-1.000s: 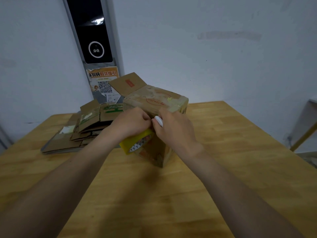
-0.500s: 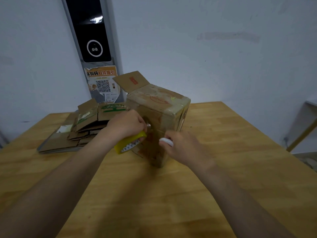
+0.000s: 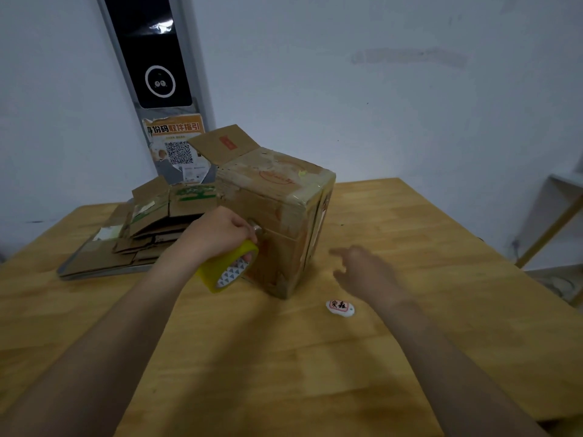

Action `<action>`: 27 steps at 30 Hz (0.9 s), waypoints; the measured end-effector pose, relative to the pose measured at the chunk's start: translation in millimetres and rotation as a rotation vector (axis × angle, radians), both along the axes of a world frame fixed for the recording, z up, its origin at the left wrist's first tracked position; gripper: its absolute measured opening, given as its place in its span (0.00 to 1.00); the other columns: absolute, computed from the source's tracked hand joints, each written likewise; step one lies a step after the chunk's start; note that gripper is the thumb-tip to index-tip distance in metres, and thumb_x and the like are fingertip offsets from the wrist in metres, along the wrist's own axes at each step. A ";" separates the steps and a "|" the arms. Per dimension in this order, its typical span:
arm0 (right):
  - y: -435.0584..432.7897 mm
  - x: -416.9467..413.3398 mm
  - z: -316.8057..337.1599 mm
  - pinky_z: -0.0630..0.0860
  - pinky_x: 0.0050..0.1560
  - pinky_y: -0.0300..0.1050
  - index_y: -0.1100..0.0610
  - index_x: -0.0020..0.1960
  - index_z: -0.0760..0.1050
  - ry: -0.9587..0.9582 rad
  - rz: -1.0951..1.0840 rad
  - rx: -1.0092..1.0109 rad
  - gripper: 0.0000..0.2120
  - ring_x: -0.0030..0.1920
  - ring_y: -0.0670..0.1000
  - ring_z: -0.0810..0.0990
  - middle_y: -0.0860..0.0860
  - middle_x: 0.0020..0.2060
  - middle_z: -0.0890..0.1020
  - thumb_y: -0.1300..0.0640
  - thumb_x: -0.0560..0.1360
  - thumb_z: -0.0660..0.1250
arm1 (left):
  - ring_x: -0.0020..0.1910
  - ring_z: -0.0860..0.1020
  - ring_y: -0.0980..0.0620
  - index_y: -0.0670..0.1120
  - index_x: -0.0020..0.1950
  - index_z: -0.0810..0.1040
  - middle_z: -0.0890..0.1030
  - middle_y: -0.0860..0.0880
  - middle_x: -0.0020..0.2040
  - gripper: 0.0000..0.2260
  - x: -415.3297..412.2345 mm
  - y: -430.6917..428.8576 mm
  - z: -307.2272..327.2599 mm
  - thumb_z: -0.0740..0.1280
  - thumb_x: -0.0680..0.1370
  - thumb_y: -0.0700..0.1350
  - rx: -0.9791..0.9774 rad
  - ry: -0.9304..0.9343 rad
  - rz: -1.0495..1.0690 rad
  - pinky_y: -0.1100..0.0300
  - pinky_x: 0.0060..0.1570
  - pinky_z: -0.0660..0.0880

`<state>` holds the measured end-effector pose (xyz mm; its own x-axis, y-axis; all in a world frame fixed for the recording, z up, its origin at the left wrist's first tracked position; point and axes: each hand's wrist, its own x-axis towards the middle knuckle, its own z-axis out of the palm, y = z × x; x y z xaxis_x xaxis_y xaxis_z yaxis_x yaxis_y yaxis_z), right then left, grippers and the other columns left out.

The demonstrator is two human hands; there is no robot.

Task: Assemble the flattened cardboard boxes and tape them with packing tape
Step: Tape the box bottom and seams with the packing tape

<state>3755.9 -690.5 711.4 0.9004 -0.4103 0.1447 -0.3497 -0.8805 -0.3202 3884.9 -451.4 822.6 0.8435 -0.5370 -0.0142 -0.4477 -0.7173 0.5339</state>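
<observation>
1. A small white oval object with a red-framed label [image 3: 340, 307] lies on the light wooden tabletop [image 3: 284, 357], just beside the right wrist and touching nothing else.
2. The right hand [image 3: 366, 272] is blurred, held above the table with its fingers spread loosely and nothing in its grasp; it sits near the box's near right corner but apart from it.
3. The left hand [image 3: 217, 233] is curled around a yellow roll of packing tape with a triangle-patterned core [image 3: 228, 269], fingers through and over the roll, pressing it against the near face of the box.
4. The assembled brown cardboard box with worn tape and red print [image 3: 277, 216] stands upright directly ahead of both hands, one rear flap raised.
5. Beyond the left hand, a stack of flattened brown cardboard boxes [image 3: 145, 228] rests on the table's far left.
6. Behind them a black panel with a QR-code poster [image 3: 157, 77] leans against the pale wall.
</observation>
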 end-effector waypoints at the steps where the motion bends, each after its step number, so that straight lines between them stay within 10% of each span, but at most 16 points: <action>1: 0.7 1.4 11.7 0.77 0.54 0.50 0.43 0.75 0.69 -0.203 -0.020 0.009 0.22 0.60 0.55 0.80 0.50 0.65 0.75 0.47 0.82 0.63 | 0.39 0.82 0.55 0.59 0.39 0.88 0.85 0.58 0.36 0.15 -1.6 2.3 -1.5 0.65 0.82 0.52 -0.022 -0.010 0.015 0.60 0.38 0.74; 5: 16.5 19.1 63.9 0.74 0.57 0.51 0.41 0.76 0.66 -0.673 0.098 0.147 0.25 0.67 0.51 0.71 0.45 0.69 0.69 0.36 0.83 0.50 | 0.37 0.81 0.58 0.62 0.39 0.87 0.84 0.59 0.37 0.14 -6.9 11.7 -5.9 0.65 0.82 0.55 -0.209 -0.004 0.094 0.61 0.36 0.71; 11: 52.9 60.4 71.8 0.73 0.62 0.55 0.40 0.68 0.78 -0.679 0.080 -0.074 0.24 0.67 0.57 0.65 0.47 0.67 0.76 0.33 0.80 0.54 | 0.35 0.83 0.58 0.57 0.43 0.88 0.84 0.63 0.34 0.15 -14.2 20.9 -9.5 0.65 0.83 0.56 -0.538 0.164 0.182 0.60 0.34 0.75; 16: 57.3 74.8 53.7 0.75 0.58 0.52 0.42 0.67 0.78 -0.771 0.037 -0.187 0.26 0.62 0.57 0.70 0.49 0.65 0.77 0.31 0.75 0.63 | 0.53 0.86 0.40 0.45 0.61 0.78 0.88 0.43 0.47 0.09 -11.5 22.5 -14.6 0.65 0.84 0.48 -0.888 0.418 0.249 0.40 0.61 0.79; 27: 37.0 62.7 58.7 0.69 0.59 0.54 0.39 0.71 0.75 -0.706 0.139 -0.209 0.29 0.59 0.58 0.68 0.50 0.67 0.75 0.31 0.79 0.49 | 0.37 0.87 0.51 0.51 0.67 0.61 0.83 0.45 0.53 0.22 -19.3 -26.6 -8.8 0.70 0.80 0.44 -1.017 0.282 0.303 0.49 0.44 0.82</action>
<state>3818.6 -653.5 770.1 0.6057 -0.1999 0.7702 -0.0041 -0.9687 -0.2482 3865.6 -477.9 813.8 0.9785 -0.1779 0.1045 -0.0958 0.0568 0.9938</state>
